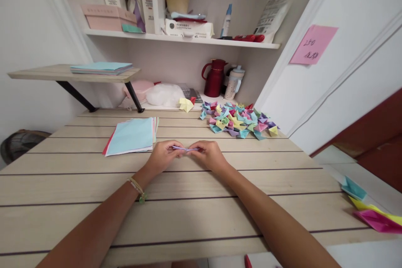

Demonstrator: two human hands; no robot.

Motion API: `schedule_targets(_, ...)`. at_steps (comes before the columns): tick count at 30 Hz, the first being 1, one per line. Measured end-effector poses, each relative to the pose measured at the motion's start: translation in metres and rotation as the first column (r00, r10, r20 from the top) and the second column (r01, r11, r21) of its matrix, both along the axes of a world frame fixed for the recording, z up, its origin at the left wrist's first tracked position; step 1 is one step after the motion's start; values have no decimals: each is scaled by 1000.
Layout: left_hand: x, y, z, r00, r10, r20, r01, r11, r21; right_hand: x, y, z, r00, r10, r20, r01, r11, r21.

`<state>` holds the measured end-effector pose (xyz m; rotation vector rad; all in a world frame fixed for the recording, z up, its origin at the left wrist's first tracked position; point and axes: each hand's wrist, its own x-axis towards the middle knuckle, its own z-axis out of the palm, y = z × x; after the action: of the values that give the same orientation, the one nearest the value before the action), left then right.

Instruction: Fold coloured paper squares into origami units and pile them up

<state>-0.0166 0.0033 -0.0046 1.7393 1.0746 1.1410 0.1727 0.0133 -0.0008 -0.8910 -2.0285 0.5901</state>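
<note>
A small folded piece of lilac paper [186, 149] is stretched between my two hands, just over the middle of the wooden table [201, 213]. My left hand [163, 155] pinches its left end between thumb and fingers. On the other end, my right hand [210, 153] has a like pinch. Fingers cover both ends of the paper, so its full shape is hidden. Left of my hands lies a stack of coloured paper sheets [130, 136], light blue on top. Many small folded paper pieces [237, 120] are heaped beyond my right hand.
A yellow folded paper piece [186, 104] sits near the back edge. A raised wooden stand [40, 73] bears more paper sheets [102, 68]. A red jug [215, 78] and a tumbler [234, 83] stand behind the heap. Larger folded papers [378, 220] lie at the right edge.
</note>
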Motion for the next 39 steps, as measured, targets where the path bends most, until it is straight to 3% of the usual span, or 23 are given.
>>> schedule_targets(5, -5, 3, 5, 983, 164, 82, -166, 986, 16, 10, 6, 2, 991, -20, -132, 14, 999, -44)
schedule_targets(13, -9, 4, 6, 989, 77, 128, -71, 996, -52, 21, 8, 4, 1000, -18, 1, 17, 967, 255)
schedule_targets(15, -13, 5, 8, 993, 94, 76, -93, 996, -5, 24, 9, 4, 1000, -26, -2, 26, 951, 307)
schedule_targets(19, -25, 7, 17, 961, 243, -130, -214, 955, 207, 35, 12, 5, 994, -102, -36, 108, 916, 386)
schedule_targets(23, -29, 6, 23, 941, 315, -125, -277, 926, 255, 41, 14, 7, 995, -100, -25, 101, 896, 432)
schedule_targets(29, -19, 0, 25, 988, 101, -120, -91, 992, 81, 32, 10, 7, 995, 56, 80, -84, 907, 414)
schedule_targets(34, -18, -4, 23, 974, -106, -200, 99, 994, -46, 27, 10, 3, 981, 122, 150, -175, 888, 426)
schedule_targets(39, -17, -3, 22, 947, -151, -284, 147, 988, -37, 24, 10, 1, 971, 174, 164, -229, 870, 436)
